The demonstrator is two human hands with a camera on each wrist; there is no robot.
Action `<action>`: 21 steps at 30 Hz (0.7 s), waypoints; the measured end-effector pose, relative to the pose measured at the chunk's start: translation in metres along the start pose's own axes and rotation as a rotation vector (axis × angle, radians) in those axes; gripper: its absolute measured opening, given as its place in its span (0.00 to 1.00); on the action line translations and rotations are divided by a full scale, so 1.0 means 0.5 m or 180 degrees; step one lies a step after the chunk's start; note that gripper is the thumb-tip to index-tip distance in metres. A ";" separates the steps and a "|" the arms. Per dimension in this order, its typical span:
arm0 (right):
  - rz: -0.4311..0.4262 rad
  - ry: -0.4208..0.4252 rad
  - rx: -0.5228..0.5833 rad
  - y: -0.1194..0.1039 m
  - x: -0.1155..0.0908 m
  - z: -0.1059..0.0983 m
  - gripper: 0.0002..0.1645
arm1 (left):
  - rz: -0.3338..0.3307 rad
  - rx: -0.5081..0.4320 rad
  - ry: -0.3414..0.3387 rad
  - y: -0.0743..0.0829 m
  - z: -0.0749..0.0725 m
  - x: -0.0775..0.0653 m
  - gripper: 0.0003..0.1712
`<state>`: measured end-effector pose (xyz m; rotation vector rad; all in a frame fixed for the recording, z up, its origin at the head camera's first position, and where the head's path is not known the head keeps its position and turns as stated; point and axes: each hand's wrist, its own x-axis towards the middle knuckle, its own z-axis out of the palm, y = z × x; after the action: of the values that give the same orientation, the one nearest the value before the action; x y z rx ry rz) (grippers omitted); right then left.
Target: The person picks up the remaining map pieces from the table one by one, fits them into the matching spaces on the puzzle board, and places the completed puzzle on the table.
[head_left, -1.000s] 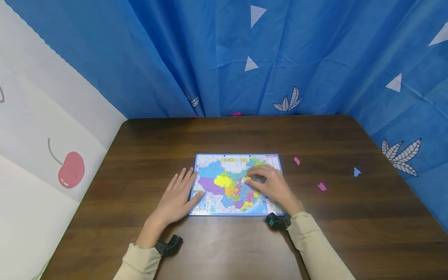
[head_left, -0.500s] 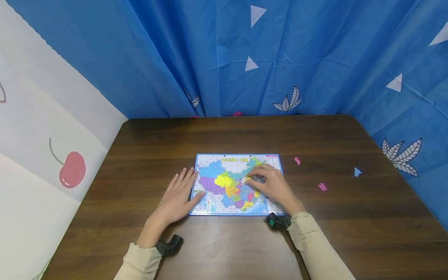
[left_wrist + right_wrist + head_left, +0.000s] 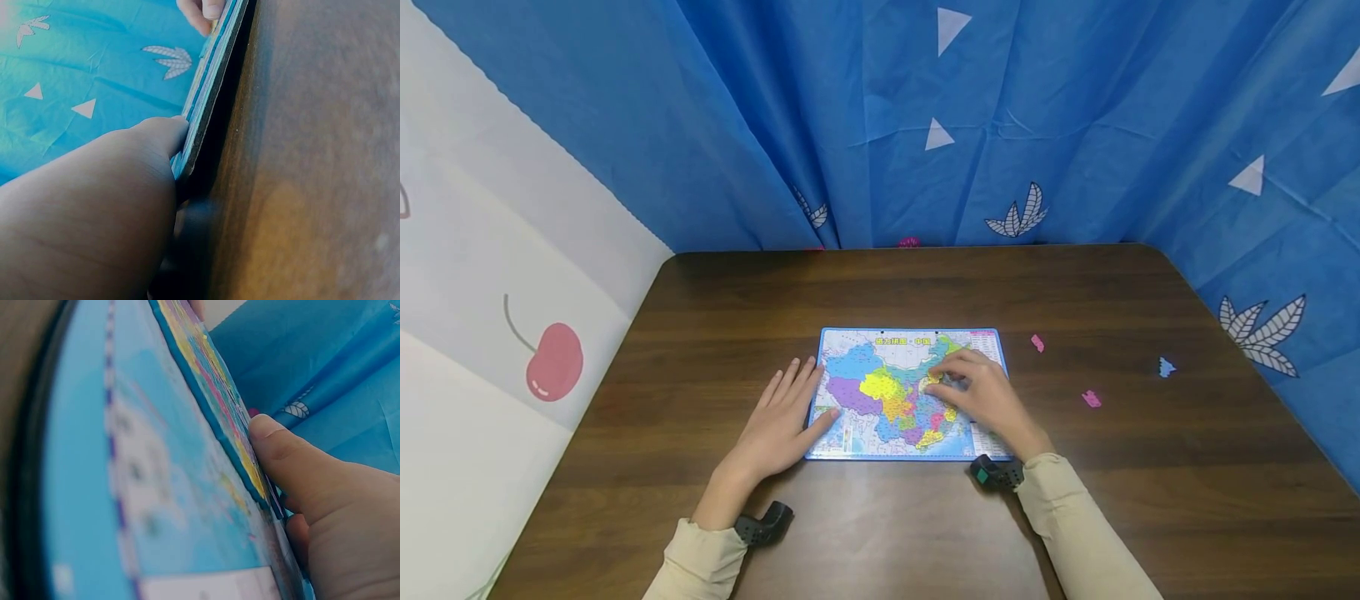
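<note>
While the map board lies flat at the middle of the dark wooden surface, both hands attend to it; the left hand is spread with its grip wide, its long fingers along the board's left edge, its thumb resting on the lower left part of the printed face; the right hand stands over the upper right part of the coloured map, thumb and fingers bent toward each other, the grip narrow; whether a small part is held between the fingertips cannot be told from these views; the right wrist view shows the right thumb close against the coloured layer.

To the right of the board, apart from it, three loose items lie on the surface: an upper pink piece, a lower pink piece and, farthest right, a blue piece; a black wrist device is worn at the left wrist, another at the right wrist; a blue curtain hangs behind.
</note>
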<state>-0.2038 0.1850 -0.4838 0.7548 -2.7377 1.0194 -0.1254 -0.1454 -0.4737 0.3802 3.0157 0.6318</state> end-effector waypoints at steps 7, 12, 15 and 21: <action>0.0179 0.0025 0.0120 0.000 0.000 0.002 0.28 | -0.0004 -0.0001 -0.0004 -0.002 0.002 -0.001 0.47; 0.0204 0.0019 0.0183 0.001 -0.001 0.002 0.27 | 0.0002 0.0007 -0.0021 -0.002 0.003 0.000 0.48; 0.0158 0.0009 0.0140 0.002 -0.001 0.002 0.26 | 0.0005 0.0012 -0.0025 -0.001 0.002 0.001 0.47; 0.0095 -0.0014 0.0097 0.002 0.000 -0.002 0.19 | -0.0027 -0.0023 -0.0030 0.002 -0.002 0.001 0.47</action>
<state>-0.2044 0.1862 -0.4839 0.7236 -2.7513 1.0690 -0.1258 -0.1449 -0.4724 0.3688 3.0038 0.6382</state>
